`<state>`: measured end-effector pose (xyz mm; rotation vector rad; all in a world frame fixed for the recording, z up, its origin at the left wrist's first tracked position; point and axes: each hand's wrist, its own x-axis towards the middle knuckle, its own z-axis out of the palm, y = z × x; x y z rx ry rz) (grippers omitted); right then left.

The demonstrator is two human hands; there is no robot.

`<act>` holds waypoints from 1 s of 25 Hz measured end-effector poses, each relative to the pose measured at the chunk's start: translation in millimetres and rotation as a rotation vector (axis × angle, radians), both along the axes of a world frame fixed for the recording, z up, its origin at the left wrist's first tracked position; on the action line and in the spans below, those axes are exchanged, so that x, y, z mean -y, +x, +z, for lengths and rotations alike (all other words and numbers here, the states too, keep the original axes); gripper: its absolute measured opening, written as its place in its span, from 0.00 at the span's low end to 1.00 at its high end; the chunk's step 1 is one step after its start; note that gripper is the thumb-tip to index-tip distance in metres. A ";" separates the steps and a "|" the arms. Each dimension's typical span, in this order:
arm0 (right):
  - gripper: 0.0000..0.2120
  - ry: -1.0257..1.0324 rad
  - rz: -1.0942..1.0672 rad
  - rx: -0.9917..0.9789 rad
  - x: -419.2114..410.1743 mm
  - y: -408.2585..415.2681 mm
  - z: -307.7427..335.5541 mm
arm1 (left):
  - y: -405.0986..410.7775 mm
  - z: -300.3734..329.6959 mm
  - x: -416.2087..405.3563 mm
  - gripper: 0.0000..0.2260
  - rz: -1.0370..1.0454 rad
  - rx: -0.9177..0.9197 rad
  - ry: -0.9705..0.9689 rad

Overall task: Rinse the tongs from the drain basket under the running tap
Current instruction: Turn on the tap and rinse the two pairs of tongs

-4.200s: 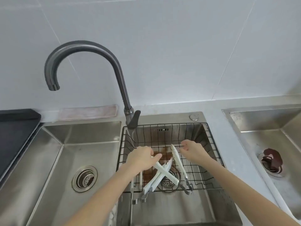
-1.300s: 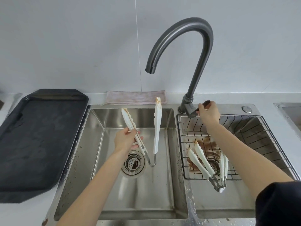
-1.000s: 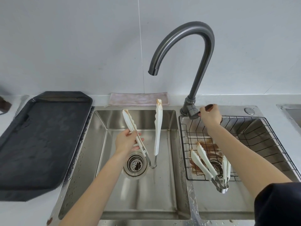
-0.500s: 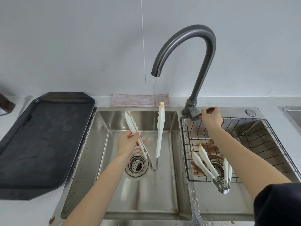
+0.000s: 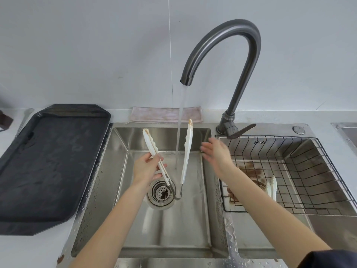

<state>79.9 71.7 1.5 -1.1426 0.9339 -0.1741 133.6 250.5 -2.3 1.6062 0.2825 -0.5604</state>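
Observation:
White tongs (image 5: 187, 151) with stained tips stand spread in a V over the left sink basin (image 5: 108, 182), hinge down. My left hand (image 5: 146, 167) grips their left arm. Water runs from the dark grey tap (image 5: 228, 35) in a stream (image 5: 179, 132) that falls between the two arms. My right hand (image 5: 216, 153) hovers open and motion-blurred just right of the right arm, not touching it. The wire drain basket (image 5: 309, 171) sits in the right basin with another white tongs (image 5: 271, 187) lying in it, partly hidden by my right forearm.
The tap lever (image 5: 241, 130) points right at the tap's base. A black tray (image 5: 48, 167) lies on the counter at left. A pink cloth (image 5: 166, 115) lies behind the left basin. A brown stained rag (image 5: 251, 173) lies in the basket. A drain strainer (image 5: 161, 193) sits below the tongs.
The water stream has grown from a thin trickle to a full flow. My right hand has left the tap lever and moved left and down toward the tongs. My left hand holds steady.

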 end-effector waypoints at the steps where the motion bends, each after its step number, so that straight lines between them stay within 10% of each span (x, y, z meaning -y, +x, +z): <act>1: 0.17 0.093 0.088 0.057 -11.5 5.5 -0.1 | 0.9 -1.4 -3.6 0.08 0.005 0.001 0.008; 15: 0.13 0.541 0.182 0.123 -51.9 62.6 -21.9 | 12.0 -13.9 -46.3 0.17 0.063 0.293 0.234; 25: 0.20 0.480 0.104 0.052 -35.8 75.5 -4.8 | 8.0 -15.9 -31.9 0.09 0.022 -0.075 -0.082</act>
